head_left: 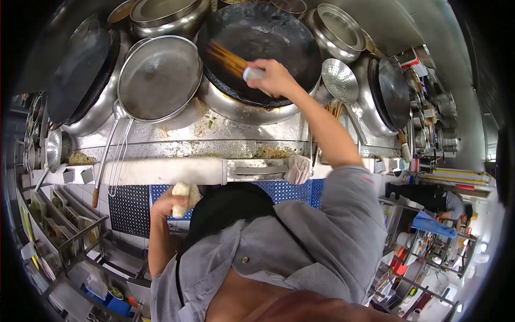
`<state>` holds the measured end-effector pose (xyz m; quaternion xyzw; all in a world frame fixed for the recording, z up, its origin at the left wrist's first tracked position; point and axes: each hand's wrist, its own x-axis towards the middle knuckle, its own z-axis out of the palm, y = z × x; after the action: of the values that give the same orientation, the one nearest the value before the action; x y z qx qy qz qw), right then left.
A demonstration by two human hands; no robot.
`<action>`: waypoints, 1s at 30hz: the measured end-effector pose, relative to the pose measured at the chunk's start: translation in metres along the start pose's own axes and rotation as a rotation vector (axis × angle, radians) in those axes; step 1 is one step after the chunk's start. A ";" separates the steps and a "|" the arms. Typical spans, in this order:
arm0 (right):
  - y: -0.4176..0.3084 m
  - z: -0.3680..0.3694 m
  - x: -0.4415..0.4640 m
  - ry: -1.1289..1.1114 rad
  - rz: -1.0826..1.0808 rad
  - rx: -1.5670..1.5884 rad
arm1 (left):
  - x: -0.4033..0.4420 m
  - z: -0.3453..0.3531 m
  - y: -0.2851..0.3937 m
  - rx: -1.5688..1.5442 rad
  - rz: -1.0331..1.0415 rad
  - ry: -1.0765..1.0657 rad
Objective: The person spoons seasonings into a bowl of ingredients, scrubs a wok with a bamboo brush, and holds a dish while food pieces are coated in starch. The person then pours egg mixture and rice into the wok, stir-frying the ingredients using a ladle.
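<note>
Head view, frame read as a dial. Right hand (273, 79) at 12, fingers wrapped around the pale handle of a brown, split-stick brush (232, 59); brush is inside a large round black wok (263, 40). Left hand (166, 204) at 8, fingers closed on a bunched cream cloth (182, 198), in front of the counter edge.

Containers: wok is dark inside, no food made out. Round steel pot (163, 12) at 11 and second steel pot (338, 29) at 1, contents unclear. More black woks at 10 and 2. Stacked narrow trays (59, 214) at half past 8 hold greenish bits, details too small.

Hard to see: brush bristles motion-blurred; wok's lower-right rim partly behind right hand; pots at top cut off; left thumb side partly merges with the cloth.

Around: round fine-mesh strainer (160, 78) between 10 and 11, left of the wok; perforated steel ladle (340, 80) between 1 and 2, near the right forearm; striped cloth (298, 170) on the counter edge; food scraps (270, 153) behind it. Another person (429, 199) at half past 3, well apart.
</note>
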<state>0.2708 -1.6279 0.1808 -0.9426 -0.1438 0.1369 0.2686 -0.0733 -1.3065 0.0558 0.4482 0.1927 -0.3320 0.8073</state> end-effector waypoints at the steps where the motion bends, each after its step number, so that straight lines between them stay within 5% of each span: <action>1: 0.017 -0.010 -0.011 0.009 -0.087 -0.064 | -0.001 -0.012 -0.006 0.064 -0.070 0.004; 2: 0.037 -0.021 -0.028 0.012 -0.166 -0.125 | 0.004 -0.028 -0.019 0.170 -0.112 -0.035; 5: 0.087 -0.095 0.000 0.230 0.296 -0.864 | 0.047 -0.057 -0.073 0.514 -0.178 -0.042; 6: 0.093 -0.104 0.011 0.546 0.349 -0.687 | 0.059 -0.050 -0.085 0.612 -0.156 -0.010; 9: 0.067 -0.079 0.014 0.739 0.264 -0.488 | 0.122 -0.043 -0.148 0.970 -0.206 -0.017; 11: 0.069 -0.042 0.029 0.366 0.210 -0.460 | 0.149 0.004 -0.171 1.191 0.041 0.001; 13: 0.004 -0.022 -0.010 -0.018 0.188 -0.061 | 0.186 0.036 -0.200 1.263 0.150 -0.163; 15: 0.006 -0.019 -0.043 -0.067 -0.155 -0.167 | 0.218 0.085 -0.211 1.250 0.223 -0.241; 17: 0.035 -0.067 -0.058 -0.229 -0.079 -0.122 | 0.229 0.137 -0.188 1.296 0.244 -0.340; 18: 0.124 -0.084 -0.020 -0.131 -0.380 -0.368 | 0.229 0.155 -0.185 1.315 0.250 -0.388; 20: 0.117 -0.138 -0.004 0.127 0.115 -0.942 | 0.270 0.165 -0.220 1.310 0.347 -0.413; 23: 0.107 -0.119 0.030 0.747 -0.030 -0.520 | 0.315 0.173 -0.250 1.310 0.409 -0.420; 25: 0.093 -0.077 0.047 0.405 0.170 -0.040 | 0.327 0.182 -0.251 1.308 0.375 -0.424; 27: 0.053 -0.040 0.034 0.129 0.153 -0.106 | 0.338 0.189 -0.247 1.307 0.341 -0.431; 29: 0.028 -0.027 -0.004 -0.164 0.026 0.051 | 0.348 0.192 -0.246 1.302 0.316 -0.442; 30: 0.033 -0.027 -0.026 -0.128 -0.159 -0.095 | 0.352 0.192 -0.245 1.296 0.305 -0.444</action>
<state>0.2627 -1.6766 0.1893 -0.9292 -0.2414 0.1680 0.2239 0.0043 -1.6908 -0.2040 0.7827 -0.2787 -0.3468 0.4352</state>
